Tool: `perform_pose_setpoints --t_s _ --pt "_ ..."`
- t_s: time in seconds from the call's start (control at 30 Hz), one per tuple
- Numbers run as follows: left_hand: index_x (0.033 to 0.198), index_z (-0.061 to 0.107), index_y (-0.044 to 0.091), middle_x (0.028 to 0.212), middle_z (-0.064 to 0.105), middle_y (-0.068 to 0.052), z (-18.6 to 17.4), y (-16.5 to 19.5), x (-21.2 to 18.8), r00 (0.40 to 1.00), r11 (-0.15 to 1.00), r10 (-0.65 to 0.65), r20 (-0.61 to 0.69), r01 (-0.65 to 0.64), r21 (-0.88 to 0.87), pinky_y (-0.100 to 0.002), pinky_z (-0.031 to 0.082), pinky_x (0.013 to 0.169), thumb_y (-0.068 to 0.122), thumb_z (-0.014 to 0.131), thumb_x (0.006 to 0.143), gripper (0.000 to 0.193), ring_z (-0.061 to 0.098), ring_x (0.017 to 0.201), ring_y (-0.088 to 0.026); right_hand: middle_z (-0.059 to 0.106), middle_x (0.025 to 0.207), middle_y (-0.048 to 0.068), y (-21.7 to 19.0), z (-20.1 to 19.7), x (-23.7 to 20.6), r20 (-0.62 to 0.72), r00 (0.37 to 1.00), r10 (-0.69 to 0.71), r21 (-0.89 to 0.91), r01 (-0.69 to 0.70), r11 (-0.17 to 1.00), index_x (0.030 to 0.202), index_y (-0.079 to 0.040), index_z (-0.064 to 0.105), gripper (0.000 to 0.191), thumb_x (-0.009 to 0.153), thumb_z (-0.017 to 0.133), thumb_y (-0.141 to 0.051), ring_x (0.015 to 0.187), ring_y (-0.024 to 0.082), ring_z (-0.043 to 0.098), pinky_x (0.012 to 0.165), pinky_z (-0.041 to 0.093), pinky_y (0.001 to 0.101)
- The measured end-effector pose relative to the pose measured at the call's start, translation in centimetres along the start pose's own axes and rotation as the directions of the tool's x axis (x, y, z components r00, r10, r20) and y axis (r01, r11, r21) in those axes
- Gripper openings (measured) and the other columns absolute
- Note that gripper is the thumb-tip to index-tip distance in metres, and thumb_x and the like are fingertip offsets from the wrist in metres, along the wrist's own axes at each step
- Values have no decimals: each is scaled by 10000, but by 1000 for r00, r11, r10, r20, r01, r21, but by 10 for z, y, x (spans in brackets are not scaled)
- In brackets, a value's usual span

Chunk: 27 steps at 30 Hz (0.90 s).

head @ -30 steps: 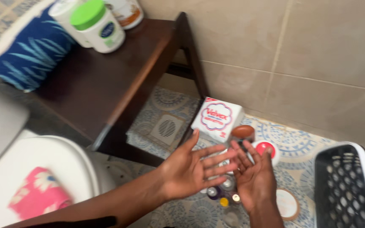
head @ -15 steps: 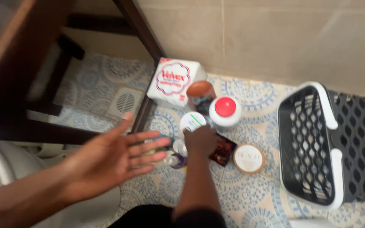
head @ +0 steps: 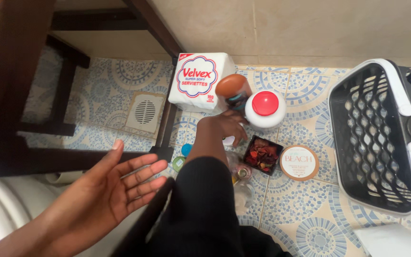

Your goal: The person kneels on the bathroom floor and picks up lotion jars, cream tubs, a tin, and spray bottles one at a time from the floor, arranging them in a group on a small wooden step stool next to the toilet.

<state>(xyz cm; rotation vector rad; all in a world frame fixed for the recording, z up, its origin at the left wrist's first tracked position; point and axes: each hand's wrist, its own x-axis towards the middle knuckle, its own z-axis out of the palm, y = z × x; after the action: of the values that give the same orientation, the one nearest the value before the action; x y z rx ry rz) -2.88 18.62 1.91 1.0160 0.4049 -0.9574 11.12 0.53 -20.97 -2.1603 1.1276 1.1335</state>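
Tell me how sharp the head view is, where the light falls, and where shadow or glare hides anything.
Head view: mostly sharp, lit softly and evenly; the open left hand close to the lens is slightly soft. Deep shadow swallows the dark wooden table at left. The right hand reaching among the small containers hides what its fingers touch. Mild sheen on the white jar with a red lid, no harsh glare.

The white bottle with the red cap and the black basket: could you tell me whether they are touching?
Apart. The head view shows a strip of bare patterned floor tile between the white bottle with the red cap and the black basket to its right.
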Motion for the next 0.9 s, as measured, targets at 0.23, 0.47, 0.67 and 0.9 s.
perform_pose_setpoints --t_s 0.23,0.47,0.67,0.9 --pt "1428 487 -51 1431 627 -206 0 9 -10 990 999 45 -132 -45 9 -438 451 1022 558 494 1058 712 615 1290 -305 312 1519 243 11 12 7 -84 993 -88 -30 86 996 1577 -102 237 1128 719 887 -437 1258 496 525 767 587 513" --pt "1334 549 39 1346 665 -90 35 34 -5 875 991 82 -477 -19 135 -386 498 1012 634 469 929 723 650 1189 -219 408 1419 219 34 -26 -54 -227 947 -229 130 263 956 1540 -135 290 1240 573 1006 -437 1230 414 549 799 612 464" --pt "1478 512 144 1483 594 -61 53 45 20 858 869 353 -374 -153 470 -416 399 1098 697 507 833 850 545 1323 -223 368 1437 244 67 -95 -161 -428 810 -401 254 534 807 1499 -114 301 1257 529 991 -518 1211 444 539 877 559 489" --pt "1641 314 243 1586 449 -102 66 55 39 891 908 411 -191 -382 174 -598 438 1081 727 484 926 880 492 1387 -334 492 1346 196 132 -164 -227 -375 637 -674 561 734 382 1490 -104 361 1116 578 922 -417 1187 303 615 893 586 411"
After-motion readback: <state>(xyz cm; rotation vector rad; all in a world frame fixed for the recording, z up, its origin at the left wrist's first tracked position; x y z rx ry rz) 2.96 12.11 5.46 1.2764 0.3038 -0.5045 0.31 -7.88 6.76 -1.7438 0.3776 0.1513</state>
